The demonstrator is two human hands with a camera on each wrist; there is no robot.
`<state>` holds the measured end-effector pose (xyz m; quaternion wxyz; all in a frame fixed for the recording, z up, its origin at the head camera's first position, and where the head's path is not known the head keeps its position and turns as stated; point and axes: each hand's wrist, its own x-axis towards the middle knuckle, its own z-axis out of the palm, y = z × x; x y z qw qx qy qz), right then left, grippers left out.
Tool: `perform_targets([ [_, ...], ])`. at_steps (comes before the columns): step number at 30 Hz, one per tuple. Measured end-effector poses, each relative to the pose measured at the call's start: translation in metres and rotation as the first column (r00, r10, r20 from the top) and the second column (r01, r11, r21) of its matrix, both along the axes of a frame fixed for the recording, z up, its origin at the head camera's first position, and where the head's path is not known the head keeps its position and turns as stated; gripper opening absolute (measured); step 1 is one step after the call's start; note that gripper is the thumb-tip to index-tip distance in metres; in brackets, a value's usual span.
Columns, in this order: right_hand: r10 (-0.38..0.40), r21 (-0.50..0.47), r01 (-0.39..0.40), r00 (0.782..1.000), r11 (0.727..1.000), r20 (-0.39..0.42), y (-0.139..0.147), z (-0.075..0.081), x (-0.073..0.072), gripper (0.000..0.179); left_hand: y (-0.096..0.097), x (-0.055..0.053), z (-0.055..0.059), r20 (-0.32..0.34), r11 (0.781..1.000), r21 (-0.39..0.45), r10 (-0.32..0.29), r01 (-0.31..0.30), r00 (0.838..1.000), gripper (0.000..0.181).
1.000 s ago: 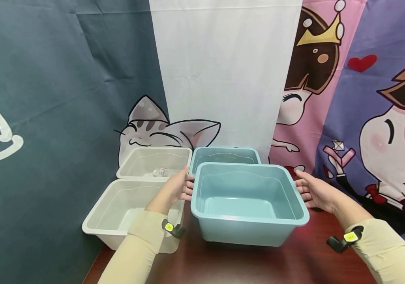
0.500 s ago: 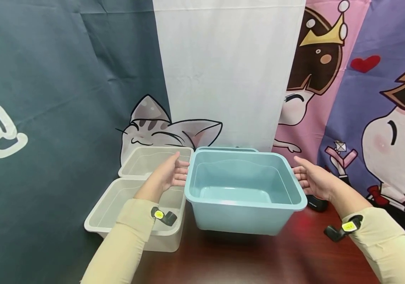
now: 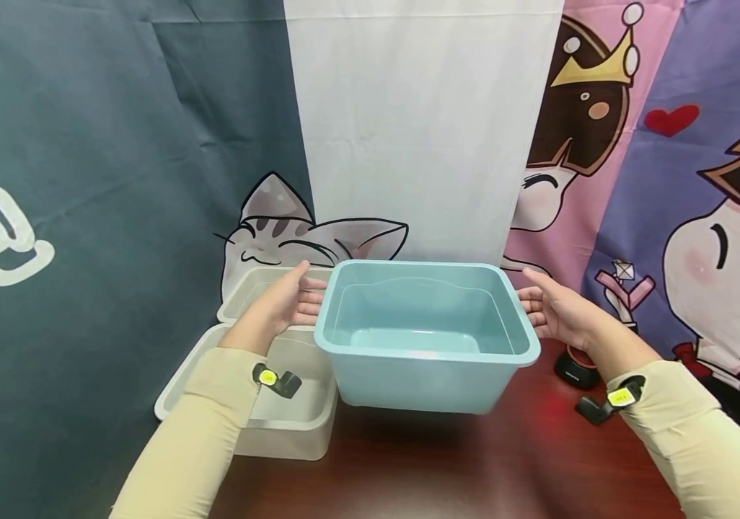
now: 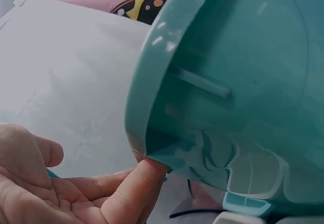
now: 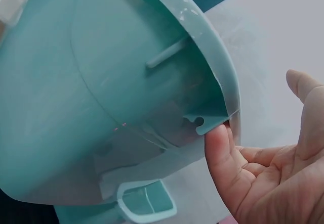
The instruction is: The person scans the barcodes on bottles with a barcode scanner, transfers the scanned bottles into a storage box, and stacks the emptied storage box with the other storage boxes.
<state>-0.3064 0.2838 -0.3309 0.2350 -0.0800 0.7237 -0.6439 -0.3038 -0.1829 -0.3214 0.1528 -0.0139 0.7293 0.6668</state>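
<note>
A light blue rectangular plastic bin (image 3: 418, 382) hangs above the dark red table, tipped slightly so its inside faces me. My left hand (image 3: 295, 299) supports its left end, fingers extended beneath the rim and thumb raised away from it. At the right end, my right hand (image 3: 558, 310) carries the bin the same way. Each wrist view shows fingertips touching the underside of the bin's rim (image 4: 139, 92), with the thumb apart. Nothing is visible inside the bin.
To the left stand a front off-white bin (image 3: 285, 436) and a back off-white bin (image 3: 249, 288), partly hidden by my left arm. A small black device (image 3: 576, 369) sits on the table (image 3: 402, 468) at right. A printed cloth (image 3: 409, 130) hangs behind.
The blue bin has risen and shifted slightly left, carried between both hands. It now hides the other blue bin behind it, and the black device at right has come into view.
</note>
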Motion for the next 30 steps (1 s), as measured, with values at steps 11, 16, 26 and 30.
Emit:
perform_targets([
  [11,0.024,-0.039,-0.024,1.000,0.999,-0.001,-0.041,0.003,-0.011,0.084,-0.040,0.005,0.009,-0.024,0.997,-0.073,0.038,-0.040,0.999,0.078],
  [16,0.026,-0.063,-0.025,1.000,0.998,0.003,-0.059,0.006,-0.014,0.086,-0.056,0.006,0.012,-0.008,0.993,-0.108,0.055,-0.056,0.998,0.080],
  [26,0.057,-0.118,-0.052,0.998,0.992,0.036,-0.101,0.004,-0.020,0.094,-0.089,0.010,0.020,-0.006,0.972,-0.195,0.135,-0.134,0.991,0.079],
  [30,0.054,-0.152,-0.045,0.997,0.987,0.055,-0.120,0.004,-0.020,0.097,-0.103,0.011,0.021,-0.005,0.961,-0.226,0.164,-0.161,0.986,0.080],
])
